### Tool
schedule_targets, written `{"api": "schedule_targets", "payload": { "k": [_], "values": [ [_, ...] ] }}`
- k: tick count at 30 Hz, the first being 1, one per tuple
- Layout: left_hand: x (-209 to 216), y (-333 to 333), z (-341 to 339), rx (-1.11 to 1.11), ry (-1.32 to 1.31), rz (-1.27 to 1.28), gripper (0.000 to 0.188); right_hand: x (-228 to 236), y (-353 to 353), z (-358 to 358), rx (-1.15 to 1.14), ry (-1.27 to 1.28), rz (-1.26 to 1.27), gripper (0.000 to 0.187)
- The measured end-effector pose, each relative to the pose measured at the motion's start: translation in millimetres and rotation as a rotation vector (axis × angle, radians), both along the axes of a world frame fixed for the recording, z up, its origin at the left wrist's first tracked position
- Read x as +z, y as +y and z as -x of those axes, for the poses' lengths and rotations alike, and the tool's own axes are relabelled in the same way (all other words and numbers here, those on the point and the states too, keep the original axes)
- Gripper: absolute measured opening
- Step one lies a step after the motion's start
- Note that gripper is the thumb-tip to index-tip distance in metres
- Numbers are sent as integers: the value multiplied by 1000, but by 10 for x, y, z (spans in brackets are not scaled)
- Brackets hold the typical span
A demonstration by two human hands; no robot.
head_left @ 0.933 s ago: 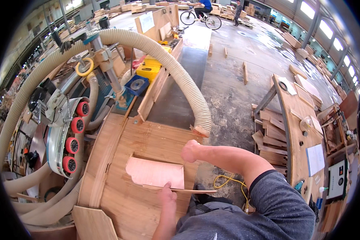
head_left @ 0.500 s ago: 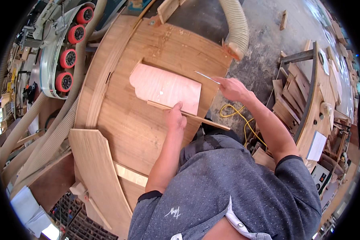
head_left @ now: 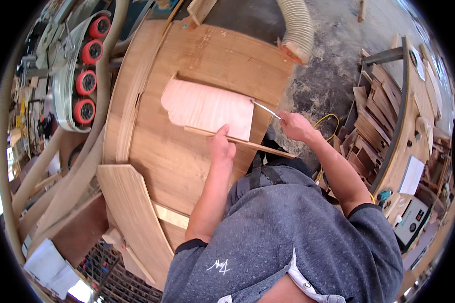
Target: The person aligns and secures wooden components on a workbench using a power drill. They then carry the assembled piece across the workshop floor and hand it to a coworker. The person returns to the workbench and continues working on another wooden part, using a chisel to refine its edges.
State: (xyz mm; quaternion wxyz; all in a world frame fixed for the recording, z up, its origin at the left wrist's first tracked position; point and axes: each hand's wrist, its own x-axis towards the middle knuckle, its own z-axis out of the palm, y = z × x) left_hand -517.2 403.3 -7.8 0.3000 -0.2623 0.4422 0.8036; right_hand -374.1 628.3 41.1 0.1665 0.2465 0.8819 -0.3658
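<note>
A pale pinkish wooden panel [head_left: 207, 107] with a scalloped left end lies on the wide brown wooden board in front of me. Along its near edge runs a narrow wooden strip [head_left: 258, 146], which sticks out to the right past the board. My left hand [head_left: 221, 145] is closed over the strip and the panel's near edge, its thumb on the panel's face. In my right hand [head_left: 297, 126] is a slim silvery rod-like tool [head_left: 267, 109], whose exact kind I cannot make out. Its tip meets the panel's right edge near the far corner.
The brown wooden board [head_left: 162, 161] carries some shavings at its far end. A ribbed hose [head_left: 297, 35] hangs beyond it. Red rollers [head_left: 86, 82] of a machine stand at left. A cut panel [head_left: 129, 202] leans near left; wood offcuts [head_left: 371, 121] fill a rack at right.
My right hand has come slightly nearer and to the right, bringing the tool's tip from beyond the panel's corner to its right edge. My left hand stays on the strip and panel.
</note>
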Motion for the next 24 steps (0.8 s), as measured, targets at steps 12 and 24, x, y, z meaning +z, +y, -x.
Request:
{"api": "schedule_targets", "payload": {
  "k": [12, 24],
  "values": [
    [-35, -481, 852, -401, -32, 47, 48, -396, 182, -1389, -640, 128, 120, 30],
    [-454, -1181, 1768, -714, 252, 442, 41, -658, 171, -3571, -2096, 469, 547, 19]
  ]
}}
